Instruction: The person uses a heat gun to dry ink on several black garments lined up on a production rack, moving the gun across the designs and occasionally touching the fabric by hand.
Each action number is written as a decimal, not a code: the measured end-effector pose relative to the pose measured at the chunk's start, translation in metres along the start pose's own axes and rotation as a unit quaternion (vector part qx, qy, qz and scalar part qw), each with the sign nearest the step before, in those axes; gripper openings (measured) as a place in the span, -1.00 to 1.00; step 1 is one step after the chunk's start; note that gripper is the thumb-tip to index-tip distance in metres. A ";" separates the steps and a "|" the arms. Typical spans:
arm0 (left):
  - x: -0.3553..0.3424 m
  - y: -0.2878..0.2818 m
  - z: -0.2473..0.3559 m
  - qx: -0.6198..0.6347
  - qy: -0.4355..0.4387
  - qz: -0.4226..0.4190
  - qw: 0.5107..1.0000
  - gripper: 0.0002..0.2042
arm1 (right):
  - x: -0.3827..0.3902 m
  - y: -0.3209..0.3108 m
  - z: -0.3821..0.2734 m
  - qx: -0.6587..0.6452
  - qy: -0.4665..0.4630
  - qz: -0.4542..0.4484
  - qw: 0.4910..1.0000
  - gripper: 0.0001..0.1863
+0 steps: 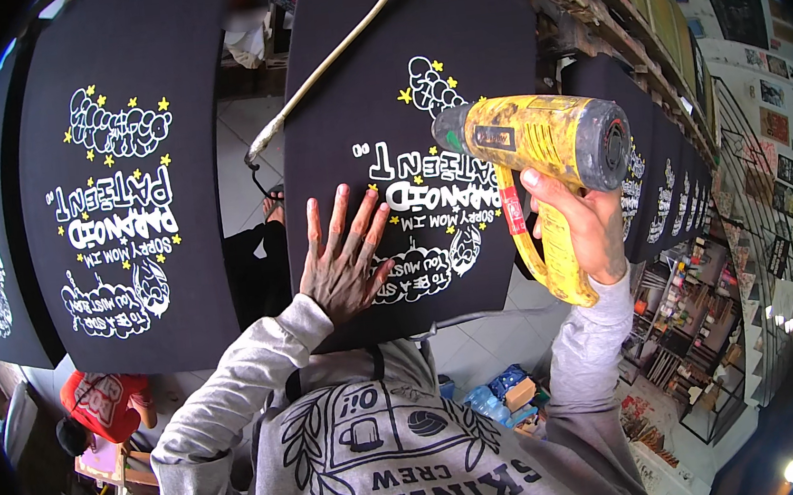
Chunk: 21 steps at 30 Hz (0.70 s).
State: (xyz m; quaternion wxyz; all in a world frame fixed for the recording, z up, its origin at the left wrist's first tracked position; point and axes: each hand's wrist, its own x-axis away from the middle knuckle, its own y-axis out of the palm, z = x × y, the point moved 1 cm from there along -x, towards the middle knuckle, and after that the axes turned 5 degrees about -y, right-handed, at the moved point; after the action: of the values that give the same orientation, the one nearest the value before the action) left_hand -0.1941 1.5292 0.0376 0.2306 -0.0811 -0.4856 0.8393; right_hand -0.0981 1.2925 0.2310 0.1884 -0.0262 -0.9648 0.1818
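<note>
A black printed shirt panel (349, 147) lies flat in front of me, with white lettering, cloud shapes and small yellow stars. My left hand (345, 262) rests on it, fingers spread, its thumb side over the lower print. In my right hand (585, 224) is a yellow heat gun (538, 134) with a worn, paint-spotted body and a black rear end. I grip it by its handle, and the fingers behind the handle are mostly hidden. Its nozzle points left, above the upper part of the print, covering some of it.
Another black panel (124, 45) with the same print lies to the left, and more stand in a row at right. A pale cord (331, 58) hangs across the panel's left side. At lower left a person in a red shirt (104, 404) bends over. Shelving (694, 314) is at right.
</note>
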 end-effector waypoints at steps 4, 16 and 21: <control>0.000 0.000 0.000 0.003 0.003 0.005 1.000 -0.17 | 0.001 0.002 0.000 0.003 0.001 0.006 1.000 -0.58; 0.000 0.006 0.007 0.000 -0.025 0.009 1.000 -0.16 | 0.014 -0.012 0.018 -0.017 0.019 0.065 0.998 -0.58; -0.002 0.007 0.005 0.015 -0.016 0.008 1.000 -0.09 | 0.018 -0.016 0.025 -0.020 0.012 0.065 0.998 -0.58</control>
State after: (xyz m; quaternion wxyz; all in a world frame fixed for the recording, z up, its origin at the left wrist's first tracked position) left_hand -0.1965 1.5215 0.0342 0.2170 -0.0682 -0.4756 0.8497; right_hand -0.1239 1.2713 0.2218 0.1876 -0.0947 -0.9621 0.1740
